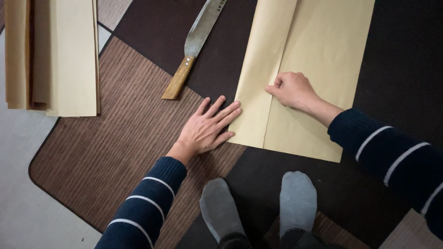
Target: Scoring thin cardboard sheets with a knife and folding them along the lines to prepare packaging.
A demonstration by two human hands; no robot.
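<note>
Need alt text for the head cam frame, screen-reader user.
Seen from above, a person's left hand lies flat on the edge of a folded tan paper sheet on a dark floor mat, while the right hand presses its crease. A wooden-handled knife and a paper stack lie nearby.

home floor, patterned rug point(115, 138), socked feet point(258, 207)

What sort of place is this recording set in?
Probably a home floor used as a workspace: socked feet on a brown patterned mat, both hands pressing tan paper, a wooden-handled knife nearby.
</note>
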